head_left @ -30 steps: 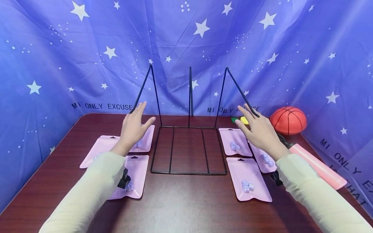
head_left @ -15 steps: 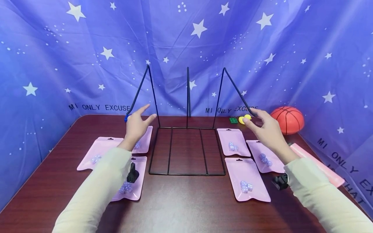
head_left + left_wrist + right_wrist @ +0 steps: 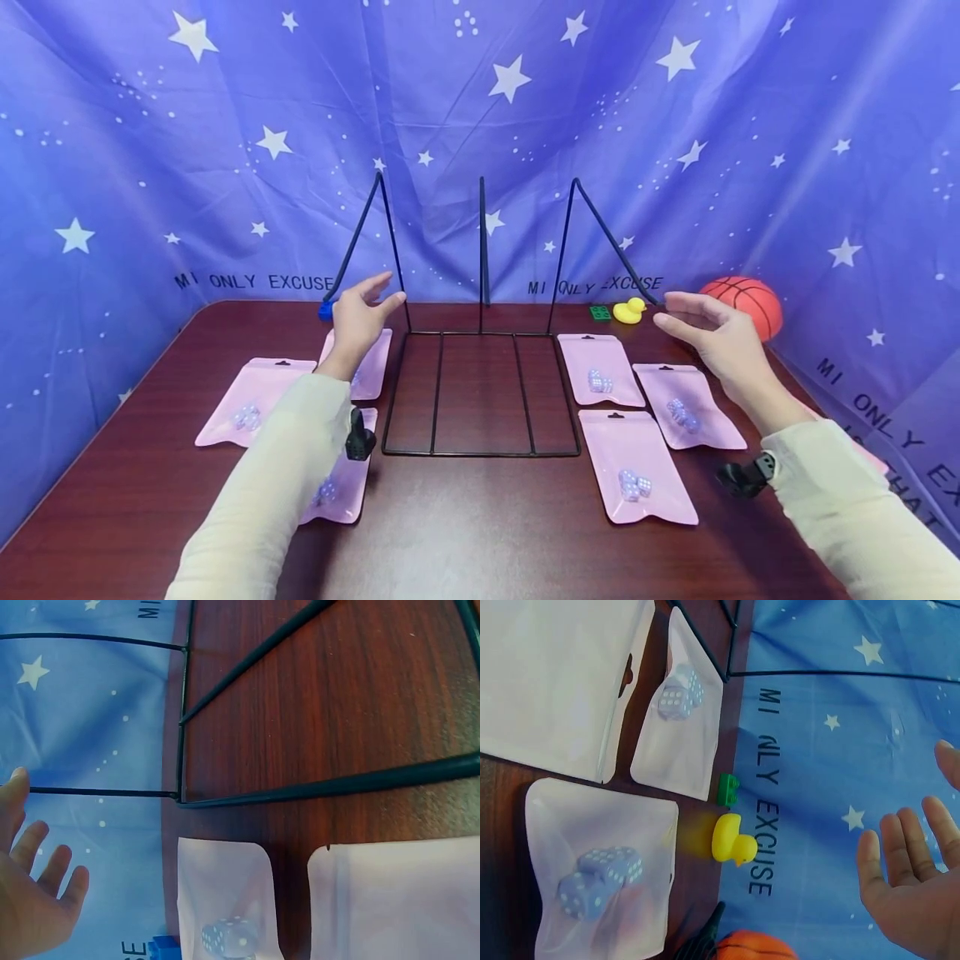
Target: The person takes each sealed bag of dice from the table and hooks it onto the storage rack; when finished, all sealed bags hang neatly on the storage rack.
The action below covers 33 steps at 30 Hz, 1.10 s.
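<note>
My left hand (image 3: pixel 360 321) hovers over the table's left side with relaxed fingers and nothing in it. It overlaps the tip of the left prong of a black wire rack (image 3: pixel 480 454); contact cannot be made out. On the right, my empty right hand (image 3: pixel 716 342) hangs with fingers loosely bent, its fingertips near the right prong's tip. Pink zip bags with dice lie on both sides: a bag under the left hand (image 3: pixel 375 358), two more at left, and three at right, including one (image 3: pixel 637 442) in front. The left wrist view shows spread fingers (image 3: pixel 76 889).
Along the back edge are a blue toy brick (image 3: pixel 326 311), a green toy brick (image 3: pixel 600 313) and a yellow rubber duck (image 3: pixel 630 312). A red toy basketball (image 3: pixel 753 304) sits at back right. My right forearm mostly covers a pink object. A starry blue curtain (image 3: pixel 450 83) hangs behind.
My right hand has moved right and lower, away from the rack's right prong, uncovering the duck. My left hand has shifted a little to the right.
</note>
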{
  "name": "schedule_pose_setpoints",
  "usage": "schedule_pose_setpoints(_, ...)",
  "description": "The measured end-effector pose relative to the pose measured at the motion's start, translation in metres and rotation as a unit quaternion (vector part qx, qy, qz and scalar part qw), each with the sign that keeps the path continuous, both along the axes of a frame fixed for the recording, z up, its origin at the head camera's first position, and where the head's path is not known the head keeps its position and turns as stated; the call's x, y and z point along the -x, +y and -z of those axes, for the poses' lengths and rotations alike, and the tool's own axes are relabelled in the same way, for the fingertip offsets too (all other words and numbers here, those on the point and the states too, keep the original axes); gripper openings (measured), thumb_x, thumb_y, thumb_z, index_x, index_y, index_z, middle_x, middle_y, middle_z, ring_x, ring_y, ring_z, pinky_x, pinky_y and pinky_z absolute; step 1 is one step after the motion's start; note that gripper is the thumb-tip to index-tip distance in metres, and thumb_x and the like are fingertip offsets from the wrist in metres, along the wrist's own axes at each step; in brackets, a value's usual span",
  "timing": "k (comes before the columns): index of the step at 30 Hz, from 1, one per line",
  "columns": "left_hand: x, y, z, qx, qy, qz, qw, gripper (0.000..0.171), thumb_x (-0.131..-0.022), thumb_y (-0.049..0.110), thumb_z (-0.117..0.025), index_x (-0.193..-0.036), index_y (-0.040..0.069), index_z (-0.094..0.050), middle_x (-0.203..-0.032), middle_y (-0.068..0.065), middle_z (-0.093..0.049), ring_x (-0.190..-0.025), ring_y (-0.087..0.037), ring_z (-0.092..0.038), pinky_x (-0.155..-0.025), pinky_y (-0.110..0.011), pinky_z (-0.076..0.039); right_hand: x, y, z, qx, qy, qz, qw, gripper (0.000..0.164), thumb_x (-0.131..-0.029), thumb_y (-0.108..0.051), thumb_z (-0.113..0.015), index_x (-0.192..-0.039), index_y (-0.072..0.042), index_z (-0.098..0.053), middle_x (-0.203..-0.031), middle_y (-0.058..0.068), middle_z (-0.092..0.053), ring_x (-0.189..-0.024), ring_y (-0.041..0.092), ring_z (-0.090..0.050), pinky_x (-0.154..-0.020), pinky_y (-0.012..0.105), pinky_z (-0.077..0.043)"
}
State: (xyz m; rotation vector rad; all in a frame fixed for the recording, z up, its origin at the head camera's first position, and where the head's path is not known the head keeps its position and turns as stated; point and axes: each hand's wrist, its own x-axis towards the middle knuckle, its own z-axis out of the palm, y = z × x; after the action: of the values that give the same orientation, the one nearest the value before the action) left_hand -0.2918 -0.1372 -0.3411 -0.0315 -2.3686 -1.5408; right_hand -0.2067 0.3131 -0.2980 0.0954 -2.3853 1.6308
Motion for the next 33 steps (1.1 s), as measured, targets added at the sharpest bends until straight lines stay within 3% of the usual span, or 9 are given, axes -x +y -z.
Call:
schedule_pose_setpoints(8, 0.009, 0.005, 0.005, -0.004, 0.008, -0.013, 0.9999, 0.041, -0.095, 0.015, -0.074, -0.134, 0.004, -0.066, -0.13, -0.016, -0.066, -0.119, -0.034, -0.065, -0.1, -0.041, -0.051, -0.007, 0.022, 0.008, 0.102, -0.016, -0.037, 0.994, 0.03, -0.091, -0.004, -0.076, -0.114, -0.024, -0.073, -0.102, -0.017, -0.074, -0.095, -0.005, -0.067, -0.078, 0.009, -0.05)
schedule_pose_setpoints(10, 0.01, 0.007, 0.005, -0.004, 0.007, -0.016, 0.9998, 0.039, -0.095, 0.015, -0.074, -0.132, 0.004, -0.067, -0.127, -0.017, -0.067, -0.12, -0.031, -0.065, -0.1, -0.04, -0.05, -0.011, 0.027, 0.009, 0.098, -0.044, -0.031, 0.994, 0.031, -0.093, -0.009, -0.076, -0.118, -0.025, -0.071, -0.104, -0.02, -0.073, -0.096, -0.006, -0.067, -0.09, 0.012, -0.046)
schedule_pose_setpoints(13, 0.011, 0.008, 0.006, 0.003, 0.01, -0.021, 0.9997, 0.036, -0.095, 0.016, -0.073, -0.129, 0.003, -0.069, -0.121, -0.017, -0.07, -0.124, -0.028, -0.063, -0.104, -0.038, -0.046, -0.017, 0.033, 0.01, 0.075, -0.098, -0.02, 0.992, 0.034, -0.095, -0.021, -0.075, -0.126, -0.029, -0.066, -0.105, -0.026, -0.07, -0.096, -0.007, -0.066, -0.113, 0.046, -0.03)
schedule_pose_setpoints(14, 0.012, 0.009, 0.006, 0.004, 0.011, -0.022, 0.9997, 0.035, -0.095, 0.016, -0.073, -0.128, 0.003, -0.07, -0.12, -0.017, -0.071, -0.125, -0.028, -0.062, -0.105, -0.039, -0.045, -0.019, 0.035, 0.011, 0.061, -0.116, -0.017, 0.991, 0.035, -0.096, -0.025, -0.074, -0.129, -0.031, -0.064, -0.106, -0.029, -0.069, -0.096, -0.008, -0.065, -0.111, 0.059, -0.025)
schedule_pose_setpoints(16, 0.013, 0.009, 0.006, 0.01, 0.012, -0.028, 0.9995, 0.033, -0.095, 0.017, -0.073, -0.125, 0.003, -0.072, -0.117, -0.017, -0.072, -0.126, -0.027, -0.061, -0.106, -0.039, -0.043, -0.021, 0.039, 0.013, 0.032, -0.139, -0.016, 0.99, 0.036, -0.098, -0.03, -0.071, -0.131, -0.036, -0.061, -0.106, -0.032, -0.066, -0.096, -0.009, -0.064, -0.102, 0.066, -0.027)
schedule_pose_setpoints(19, 0.014, 0.01, 0.006, 0.014, 0.013, -0.037, 0.9991, 0.03, -0.095, 0.018, -0.073, -0.121, 0.004, -0.074, -0.114, -0.017, -0.073, -0.125, -0.028, -0.061, -0.105, -0.041, -0.043, -0.022, 0.046, 0.019, 0.0, -0.14, -0.019, 0.99, 0.031, -0.099, -0.029, -0.069, -0.127, -0.042, -0.061, -0.104, -0.032, -0.065, -0.094, -0.009, -0.065, -0.089, 0.043, -0.043)
schedule_pose_setpoints(23, 0.015, 0.012, 0.006, 0.017, 0.011, -0.048, 0.9986, 0.027, -0.095, 0.02, -0.073, -0.119, 0.005, -0.076, -0.111, -0.016, -0.074, -0.123, -0.029, -0.061, -0.104, -0.042, -0.042, -0.022, 0.052, 0.031, 0.072, -0.107, -0.049, 0.99, 0.03, -0.099, -0.012, -0.068, -0.116, -0.037, -0.069, -0.102, -0.021, -0.071, -0.092, -0.005, -0.068, -0.075, 0.019, -0.051)
schedule_pose_setpoints(26, 0.015, 0.012, 0.005, 0.015, 0.009, -0.055, 0.9983, 0.026, -0.095, 0.02, -0.074, -0.117, 0.007, -0.077, -0.109, -0.015, -0.075, -0.122, -0.028, -0.062, -0.102, -0.042, -0.042, -0.02, 0.057, 0.041, 0.125, -0.084, -0.067, 0.986, 0.03, -0.096, -0.004, -0.069, -0.111, -0.031, -0.074, -0.1, -0.014, -0.075, -0.093, -0.003, -0.069, -0.076, 0.015, -0.054)
schedule_pose_setpoints(33, 0.017, 0.013, 0.004, 0.023, 0.007, -0.061, 0.9979, 0.025, -0.095, 0.02, -0.074, -0.115, 0.006, -0.078, -0.108, -0.015, -0.075, -0.118, -0.03, -0.063, -0.099, -0.043, -0.044, -0.018, 0.066, 0.058, 0.036, -0.104, -0.013, 0.994, 0.026, -0.094, -0.014, -0.075, -0.105, -0.038, -0.074, -0.098, -0.023, -0.072, -0.089, -0.007, -0.066, -0.076, 0.014, -0.054)
